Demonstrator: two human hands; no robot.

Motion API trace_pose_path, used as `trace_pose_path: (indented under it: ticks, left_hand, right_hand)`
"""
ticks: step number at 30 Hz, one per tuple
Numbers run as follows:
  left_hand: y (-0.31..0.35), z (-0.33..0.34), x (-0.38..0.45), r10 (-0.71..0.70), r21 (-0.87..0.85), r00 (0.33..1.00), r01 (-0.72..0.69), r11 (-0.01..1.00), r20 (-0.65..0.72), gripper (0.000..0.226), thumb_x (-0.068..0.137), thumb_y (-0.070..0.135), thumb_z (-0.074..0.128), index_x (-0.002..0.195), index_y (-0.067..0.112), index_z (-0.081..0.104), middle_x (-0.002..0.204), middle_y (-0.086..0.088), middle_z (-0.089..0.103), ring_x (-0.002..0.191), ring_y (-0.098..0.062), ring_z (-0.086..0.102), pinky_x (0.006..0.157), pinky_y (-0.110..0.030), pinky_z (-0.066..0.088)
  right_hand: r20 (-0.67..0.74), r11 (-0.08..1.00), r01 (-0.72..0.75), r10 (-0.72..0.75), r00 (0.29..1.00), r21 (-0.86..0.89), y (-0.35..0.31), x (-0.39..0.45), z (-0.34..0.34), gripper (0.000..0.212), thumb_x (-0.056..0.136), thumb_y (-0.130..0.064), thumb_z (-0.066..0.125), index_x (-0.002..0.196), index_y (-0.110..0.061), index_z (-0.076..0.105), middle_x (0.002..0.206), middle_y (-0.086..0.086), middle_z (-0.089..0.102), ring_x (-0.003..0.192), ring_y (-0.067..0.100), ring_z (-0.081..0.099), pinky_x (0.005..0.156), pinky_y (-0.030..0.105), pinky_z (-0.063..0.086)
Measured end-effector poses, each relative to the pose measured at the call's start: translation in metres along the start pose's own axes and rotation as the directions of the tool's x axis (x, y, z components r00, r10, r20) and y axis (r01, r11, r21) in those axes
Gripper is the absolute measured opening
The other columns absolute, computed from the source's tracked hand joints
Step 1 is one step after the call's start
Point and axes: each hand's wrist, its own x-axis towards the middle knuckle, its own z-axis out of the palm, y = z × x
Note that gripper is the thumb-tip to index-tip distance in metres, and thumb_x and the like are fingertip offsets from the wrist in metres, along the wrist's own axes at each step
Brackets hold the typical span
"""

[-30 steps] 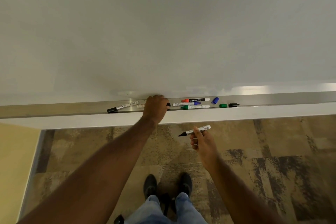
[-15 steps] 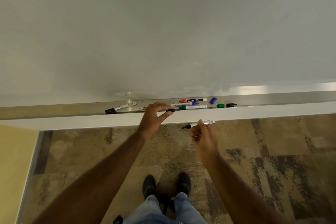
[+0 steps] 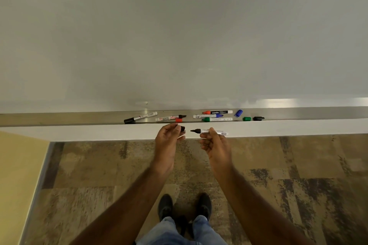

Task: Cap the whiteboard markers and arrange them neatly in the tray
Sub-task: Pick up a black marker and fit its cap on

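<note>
My right hand (image 3: 214,141) holds an uncapped black marker (image 3: 211,131) level, its tip pointing left. My left hand (image 3: 168,137) pinches a black cap (image 3: 182,128) a short gap from that tip, in front of the tray's white front edge. In the metal tray (image 3: 79,118) lie a capped black marker (image 3: 140,117), an uncapped marker with red lettering (image 3: 171,118) beside a red cap (image 3: 178,120), and uncapped red (image 3: 217,112), blue (image 3: 208,116) and green (image 3: 217,119) markers. Loose blue (image 3: 238,113), green (image 3: 247,118) and black (image 3: 258,118) caps sit to the right.
The whiteboard (image 3: 179,36) fills the upper view above the tray. Below is patterned carpet (image 3: 298,165), with my shoes (image 3: 185,205) and jeans at the bottom. A yellow wall (image 3: 18,175) stands at the left.
My left hand lifted the black cap out of the tray and brought it down in front of the edge. My right hand raised the marker toward it, so tip and cap nearly meet.
</note>
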Motion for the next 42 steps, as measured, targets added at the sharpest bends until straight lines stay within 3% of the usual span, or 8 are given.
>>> trace_pose_path:
  ticks: [7, 15, 21, 28, 31, 36, 42]
  left_hand:
    - [-0.004, -0.01, -0.012, 0.014, 0.041, 1.0, -0.013, 0.999, -0.022, 0.019, 0.1, 0.013, 0.072, 0.118, 0.01, 0.067, 0.114, -0.014, 0.079, 0.106, -0.029, 0.079, 0.097, -0.04, 0.062]
    - [-0.009, -0.02, -0.017, 0.063, 0.131, 0.998, -0.058, 0.99, -0.032, 0.02, 0.094, 0.016, 0.08, 0.112, 0.017, 0.071, 0.107, 0.0, 0.082, 0.103, -0.022, 0.08, 0.091, -0.035, 0.065]
    - [-0.006, -0.025, -0.022, 0.019, 0.0, 0.998, -0.019, 1.0, -0.06, 0.026, 0.096, 0.017, 0.078, 0.121, 0.021, 0.071, 0.114, -0.007, 0.082, 0.105, -0.023, 0.08, 0.089, -0.035, 0.065]
    - [-0.005, -0.01, -0.041, 0.03, -0.02, 0.998, -0.031, 0.999, -0.054, 0.057, 0.094, 0.026, 0.081, 0.141, 0.043, 0.053, 0.11, 0.002, 0.084, 0.098, -0.017, 0.082, 0.072, -0.025, 0.065]
    - [-0.004, -0.007, -0.041, 0.021, -0.065, 0.996, -0.026, 0.998, -0.082, 0.056, 0.092, 0.021, 0.083, 0.136, 0.04, 0.055, 0.108, -0.001, 0.084, 0.096, -0.02, 0.082, 0.072, -0.029, 0.066]
    - [-0.002, -0.011, -0.033, -0.028, -0.12, 0.995, 0.016, 0.993, -0.101, 0.06, 0.088, 0.015, 0.087, 0.136, 0.036, 0.059, 0.107, -0.006, 0.083, 0.099, -0.025, 0.081, 0.086, -0.042, 0.066]
    - [0.0, -0.012, -0.025, -0.046, -0.194, 0.994, 0.026, 0.981, -0.101, 0.057, 0.084, 0.01, 0.088, 0.131, 0.032, 0.065, 0.103, -0.012, 0.083, 0.097, -0.027, 0.081, 0.081, -0.038, 0.066]
  right_hand:
    - [0.029, 1.0, 0.001, -0.001, 1.0, -0.019, 0.005, -0.006, 0.008, 0.033, 0.105, -0.029, 0.059, 0.113, 0.001, 0.07, 0.107, 0.022, 0.078, 0.083, 0.027, 0.073, 0.07, 0.035, 0.057]
    - [0.097, 0.994, 0.026, -0.016, 0.995, -0.104, 0.015, -0.016, 0.018, 0.034, 0.105, -0.031, 0.06, 0.117, -0.001, 0.072, 0.109, 0.017, 0.079, 0.093, 0.033, 0.074, 0.078, 0.042, 0.058]
    - [0.166, 0.986, 0.038, -0.01, 0.986, -0.163, 0.016, -0.027, 0.023, 0.031, 0.1, -0.031, 0.067, 0.119, -0.008, 0.074, 0.111, 0.008, 0.081, 0.105, 0.031, 0.076, 0.093, 0.047, 0.059]
    - [0.251, 0.991, 0.065, -0.034, 0.967, -0.114, 0.022, -0.039, 0.035, 0.032, 0.098, -0.029, 0.07, 0.12, -0.007, 0.069, 0.11, 0.016, 0.079, 0.101, 0.036, 0.077, 0.081, 0.038, 0.063]
    - [0.247, 0.993, 0.056, -0.029, 0.969, -0.104, 0.026, -0.04, 0.038, 0.029, 0.1, -0.028, 0.068, 0.119, -0.006, 0.069, 0.11, 0.016, 0.079, 0.101, 0.036, 0.077, 0.083, 0.043, 0.063]
    - [0.26, 0.997, 0.043, -0.027, 0.965, -0.058, 0.028, -0.037, 0.041, 0.029, 0.101, -0.025, 0.067, 0.119, -0.003, 0.068, 0.114, 0.019, 0.078, 0.106, 0.038, 0.076, 0.089, 0.048, 0.06]
    - [0.264, 0.999, 0.032, -0.034, 0.964, 0.014, 0.028, -0.034, 0.044, 0.027, 0.102, -0.021, 0.066, 0.12, -0.002, 0.068, 0.116, 0.019, 0.078, 0.11, 0.036, 0.075, 0.089, 0.044, 0.062]
